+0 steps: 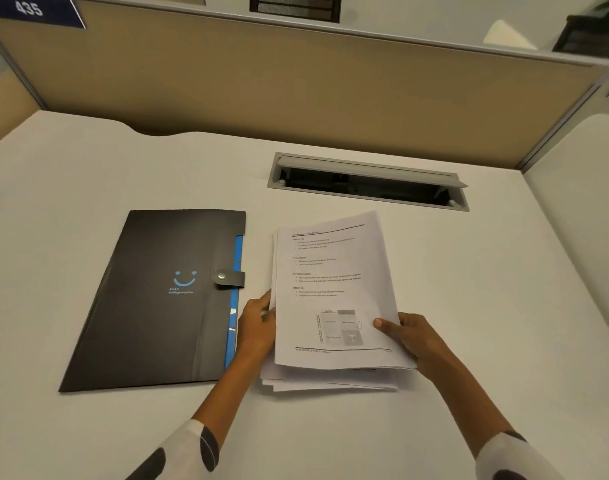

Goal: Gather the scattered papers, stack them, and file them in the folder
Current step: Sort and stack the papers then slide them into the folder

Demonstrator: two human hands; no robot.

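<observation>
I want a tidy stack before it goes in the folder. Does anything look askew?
Yes. The papers, held by the left hand and right hand, are not squared: lower sheets fan out past the top sheet's bottom edge. The folder is snapped shut.

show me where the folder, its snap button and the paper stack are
folder (147, 306), head view, middle of its black cover
snap button (221, 276), head view, the metal stud on the strap
paper stack (334, 271), head view, the printed top sheet
</observation>
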